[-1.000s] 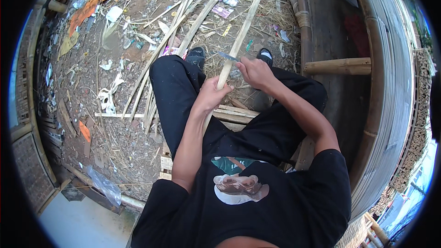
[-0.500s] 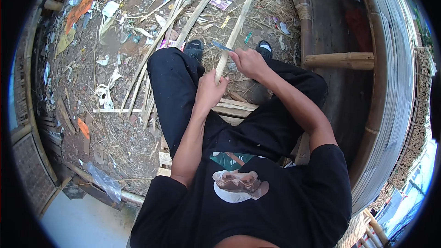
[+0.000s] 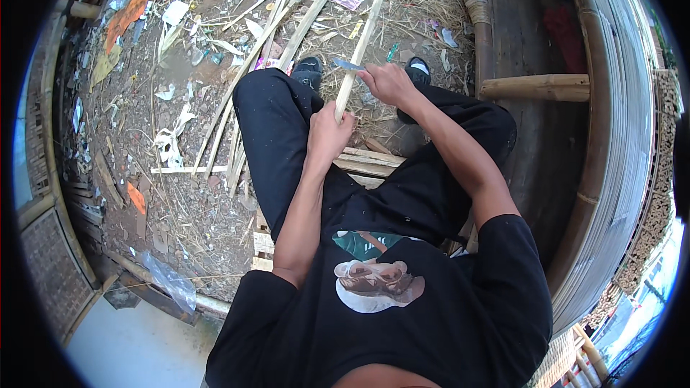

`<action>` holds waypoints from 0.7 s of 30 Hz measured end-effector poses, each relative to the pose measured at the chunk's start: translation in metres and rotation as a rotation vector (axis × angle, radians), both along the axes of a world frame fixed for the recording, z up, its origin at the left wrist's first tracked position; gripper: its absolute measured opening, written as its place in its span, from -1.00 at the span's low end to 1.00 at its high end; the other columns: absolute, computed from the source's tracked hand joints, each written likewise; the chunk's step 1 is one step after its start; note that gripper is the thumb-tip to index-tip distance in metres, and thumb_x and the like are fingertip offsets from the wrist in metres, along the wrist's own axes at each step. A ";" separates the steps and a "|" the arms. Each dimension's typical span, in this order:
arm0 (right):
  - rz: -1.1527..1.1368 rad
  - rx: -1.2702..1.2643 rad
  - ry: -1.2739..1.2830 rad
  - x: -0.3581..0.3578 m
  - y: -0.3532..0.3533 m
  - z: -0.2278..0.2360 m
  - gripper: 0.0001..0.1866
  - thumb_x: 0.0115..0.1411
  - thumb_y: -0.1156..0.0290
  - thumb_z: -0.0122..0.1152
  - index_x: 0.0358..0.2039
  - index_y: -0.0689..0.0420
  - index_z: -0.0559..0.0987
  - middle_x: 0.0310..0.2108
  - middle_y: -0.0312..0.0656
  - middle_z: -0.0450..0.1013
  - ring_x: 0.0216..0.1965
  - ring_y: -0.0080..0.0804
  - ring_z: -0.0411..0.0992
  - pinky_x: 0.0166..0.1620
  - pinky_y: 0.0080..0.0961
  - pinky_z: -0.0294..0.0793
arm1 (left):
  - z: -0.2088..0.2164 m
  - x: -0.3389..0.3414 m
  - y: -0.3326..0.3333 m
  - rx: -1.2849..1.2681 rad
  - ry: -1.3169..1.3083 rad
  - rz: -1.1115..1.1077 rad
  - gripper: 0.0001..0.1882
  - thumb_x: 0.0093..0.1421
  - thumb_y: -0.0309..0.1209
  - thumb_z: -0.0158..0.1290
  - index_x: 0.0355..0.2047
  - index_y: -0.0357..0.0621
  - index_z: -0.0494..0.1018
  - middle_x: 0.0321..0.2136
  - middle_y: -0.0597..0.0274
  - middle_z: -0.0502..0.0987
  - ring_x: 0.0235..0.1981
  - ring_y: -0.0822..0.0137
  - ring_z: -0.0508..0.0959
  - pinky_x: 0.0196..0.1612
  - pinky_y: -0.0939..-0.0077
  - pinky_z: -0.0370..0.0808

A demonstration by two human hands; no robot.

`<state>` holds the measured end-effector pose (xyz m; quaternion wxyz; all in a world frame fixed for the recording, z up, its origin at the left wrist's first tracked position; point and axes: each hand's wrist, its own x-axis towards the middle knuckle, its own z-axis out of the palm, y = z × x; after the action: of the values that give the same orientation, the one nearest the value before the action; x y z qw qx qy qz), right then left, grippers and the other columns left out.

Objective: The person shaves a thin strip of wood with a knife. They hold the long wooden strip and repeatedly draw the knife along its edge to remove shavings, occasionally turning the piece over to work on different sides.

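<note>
My left hand is closed round the near end of a long pale bamboo strip, which slants up and away between my knees. In my right hand is a knife, its handle mostly hidden by the fingers. The blade lies across the strip, a short way beyond my left hand, and its tip sticks out past the strip's left side. Several more split bamboo strips lie on the ground ahead and beside my left knee.
Below my hands, wooden slats show between my thighs. Litter, shavings and an orange scrap cover the dirt at left. A bamboo post juts in at right beside a dark plank wall. A clear plastic bag lies at lower left.
The strip's far end has swung a little to the left. My right hand and the knife have shifted slightly away from me along it, while the left hand keeps its hold.
</note>
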<state>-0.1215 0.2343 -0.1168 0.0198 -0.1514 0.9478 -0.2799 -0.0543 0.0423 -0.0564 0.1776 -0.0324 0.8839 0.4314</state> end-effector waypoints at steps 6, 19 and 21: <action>-0.187 0.049 0.026 -0.029 0.046 0.011 -0.46 0.32 -0.02 -0.10 -0.54 0.19 0.50 -0.64 0.16 0.43 -0.49 0.21 0.46 -0.41 0.06 0.40 | 0.011 -0.003 0.001 0.059 -0.016 0.028 -0.70 0.12 -0.29 0.14 -0.37 -0.37 0.48 -0.66 0.06 0.50 -0.61 0.36 0.52 -0.48 0.39 0.42; 0.041 -0.046 -0.063 0.017 -0.007 0.056 -0.63 0.35 0.17 -0.09 -0.44 0.22 0.39 -0.66 0.14 0.37 -0.52 0.22 0.40 -0.43 0.04 0.34 | 0.016 0.000 0.009 0.070 0.084 0.038 -0.71 0.18 -0.31 0.11 -0.43 -0.38 0.44 -0.67 -0.09 0.49 -0.64 0.07 0.55 -0.53 0.25 0.40; 0.068 -0.028 -0.057 0.018 -0.004 0.052 -0.60 0.34 0.16 -0.09 -0.48 0.24 0.41 -0.66 0.14 0.38 -0.51 0.22 0.40 -0.42 0.04 0.35 | 0.012 0.002 0.010 0.046 0.126 0.026 -0.72 0.19 -0.33 0.10 -0.44 -0.38 0.43 -0.67 -0.14 0.48 -0.62 0.01 0.55 -0.53 0.21 0.40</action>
<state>-0.1036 0.2301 -0.0647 0.0545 -0.1759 0.9371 -0.2964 -0.0521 0.0528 -0.0443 0.1168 -0.0127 0.8827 0.4551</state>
